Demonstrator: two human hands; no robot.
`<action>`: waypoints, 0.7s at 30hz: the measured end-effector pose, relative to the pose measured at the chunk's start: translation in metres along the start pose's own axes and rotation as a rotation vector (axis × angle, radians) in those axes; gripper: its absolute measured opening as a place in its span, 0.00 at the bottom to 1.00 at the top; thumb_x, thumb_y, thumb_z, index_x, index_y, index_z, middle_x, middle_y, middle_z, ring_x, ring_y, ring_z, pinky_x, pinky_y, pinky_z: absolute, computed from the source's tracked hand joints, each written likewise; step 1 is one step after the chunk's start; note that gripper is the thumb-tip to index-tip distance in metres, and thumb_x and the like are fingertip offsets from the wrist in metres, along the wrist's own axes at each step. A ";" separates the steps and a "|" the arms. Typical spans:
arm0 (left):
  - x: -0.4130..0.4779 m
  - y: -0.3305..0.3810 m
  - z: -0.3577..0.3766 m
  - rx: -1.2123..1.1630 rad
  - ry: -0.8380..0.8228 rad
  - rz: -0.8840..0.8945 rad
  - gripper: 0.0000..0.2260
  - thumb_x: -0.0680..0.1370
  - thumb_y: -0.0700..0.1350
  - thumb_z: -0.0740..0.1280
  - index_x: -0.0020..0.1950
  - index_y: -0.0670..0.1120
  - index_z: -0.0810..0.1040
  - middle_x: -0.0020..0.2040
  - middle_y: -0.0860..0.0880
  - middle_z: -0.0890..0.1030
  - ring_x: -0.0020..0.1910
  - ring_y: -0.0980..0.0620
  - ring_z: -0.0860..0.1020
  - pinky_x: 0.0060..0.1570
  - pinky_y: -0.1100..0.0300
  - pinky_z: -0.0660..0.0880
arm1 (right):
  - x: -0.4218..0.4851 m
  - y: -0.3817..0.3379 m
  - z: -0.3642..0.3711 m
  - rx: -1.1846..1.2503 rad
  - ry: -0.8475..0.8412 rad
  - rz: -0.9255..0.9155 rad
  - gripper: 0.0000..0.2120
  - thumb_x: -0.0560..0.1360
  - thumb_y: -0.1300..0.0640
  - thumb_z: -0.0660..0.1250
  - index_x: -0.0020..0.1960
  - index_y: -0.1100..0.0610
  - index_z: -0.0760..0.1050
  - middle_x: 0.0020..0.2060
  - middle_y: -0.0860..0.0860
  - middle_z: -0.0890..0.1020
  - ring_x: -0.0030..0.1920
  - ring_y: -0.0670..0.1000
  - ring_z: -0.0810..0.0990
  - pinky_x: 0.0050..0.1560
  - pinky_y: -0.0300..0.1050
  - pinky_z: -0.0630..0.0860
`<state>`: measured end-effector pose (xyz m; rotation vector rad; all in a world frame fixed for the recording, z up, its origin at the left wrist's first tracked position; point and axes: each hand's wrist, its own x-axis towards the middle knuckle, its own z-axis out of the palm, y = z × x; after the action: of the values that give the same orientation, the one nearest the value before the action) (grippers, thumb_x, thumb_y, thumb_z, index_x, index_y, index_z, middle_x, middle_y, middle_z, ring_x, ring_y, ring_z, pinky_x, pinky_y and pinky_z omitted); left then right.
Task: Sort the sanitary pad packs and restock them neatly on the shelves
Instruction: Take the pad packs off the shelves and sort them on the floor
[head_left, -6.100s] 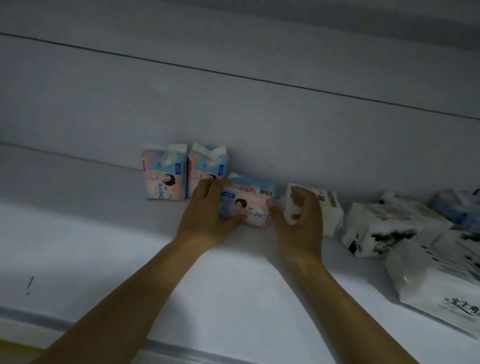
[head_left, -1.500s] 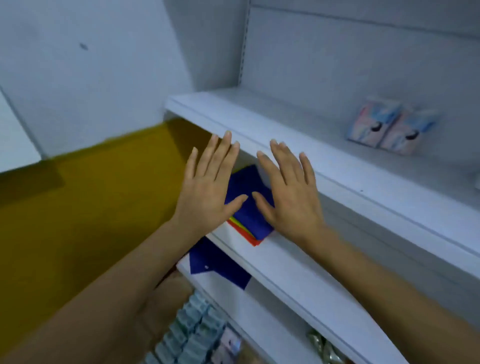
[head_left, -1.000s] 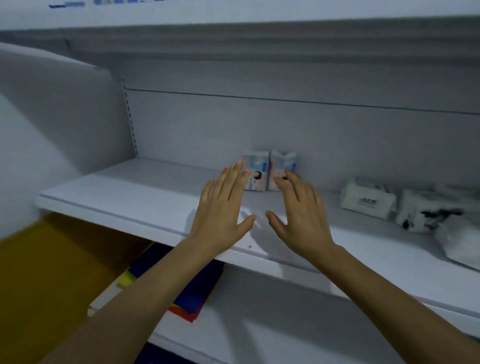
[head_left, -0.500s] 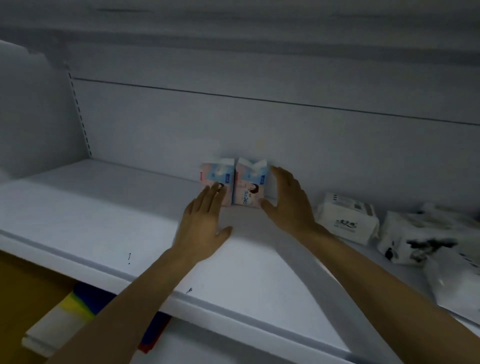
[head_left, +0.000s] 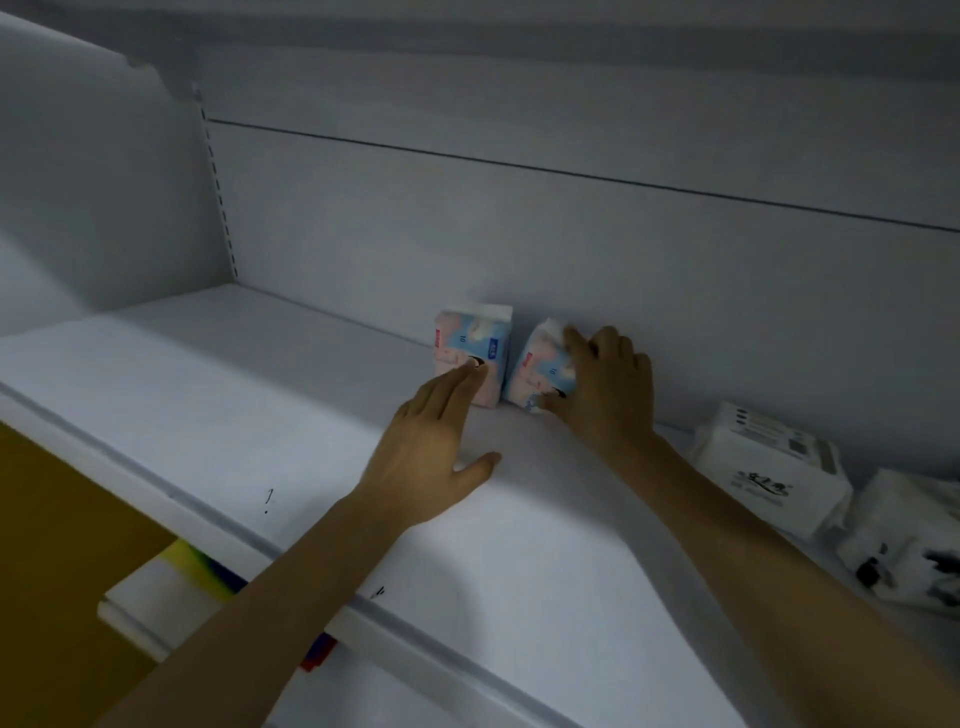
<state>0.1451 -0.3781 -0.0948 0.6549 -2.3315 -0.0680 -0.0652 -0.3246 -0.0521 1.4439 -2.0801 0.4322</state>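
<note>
Two pink-and-blue sanitary pad packs stand against the back wall of the white shelf (head_left: 208, 395). The left pack (head_left: 475, 343) is upright. The right pack (head_left: 540, 371) leans to the right, and my right hand (head_left: 605, 389) grips it with fingers over its top and thumb at its lower front. My left hand (head_left: 434, 447) lies flat on the shelf with straight fingers, its fingertips touching the lower front of the left pack.
White packs with black print lie on the shelf at the right: one (head_left: 769, 473) close to my right forearm, another (head_left: 909, 545) at the frame edge. A lower shelf (head_left: 150, 597) with a coloured item shows below left. The yellow floor (head_left: 57, 545) lies beyond.
The right pack has tipped to the right and my right hand has closed over it. My left hand stays flat in front of the left pack. The view has shifted right.
</note>
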 end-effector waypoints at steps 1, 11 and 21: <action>0.000 0.001 0.000 -0.006 0.000 -0.001 0.36 0.73 0.61 0.61 0.76 0.42 0.62 0.73 0.44 0.68 0.70 0.44 0.69 0.63 0.46 0.72 | -0.001 0.003 -0.001 0.005 0.021 -0.012 0.38 0.59 0.42 0.79 0.64 0.57 0.74 0.51 0.60 0.75 0.52 0.62 0.74 0.50 0.53 0.69; -0.002 0.005 -0.002 0.022 -0.020 0.003 0.37 0.73 0.63 0.61 0.75 0.40 0.64 0.71 0.43 0.71 0.66 0.43 0.72 0.58 0.45 0.75 | -0.016 -0.005 -0.030 0.115 -0.149 -0.137 0.29 0.66 0.46 0.75 0.62 0.54 0.69 0.53 0.55 0.74 0.51 0.57 0.75 0.44 0.49 0.74; -0.012 0.040 -0.028 -0.411 0.032 -0.312 0.51 0.56 0.75 0.72 0.73 0.54 0.62 0.62 0.54 0.76 0.59 0.52 0.76 0.52 0.50 0.79 | -0.055 -0.062 -0.106 0.917 -0.311 0.326 0.28 0.65 0.30 0.68 0.53 0.49 0.74 0.48 0.47 0.81 0.46 0.47 0.81 0.48 0.47 0.79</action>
<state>0.1532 -0.3340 -0.0719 0.7896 -2.0752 -0.6544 0.0347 -0.2469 -0.0057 1.7071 -2.5168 1.5303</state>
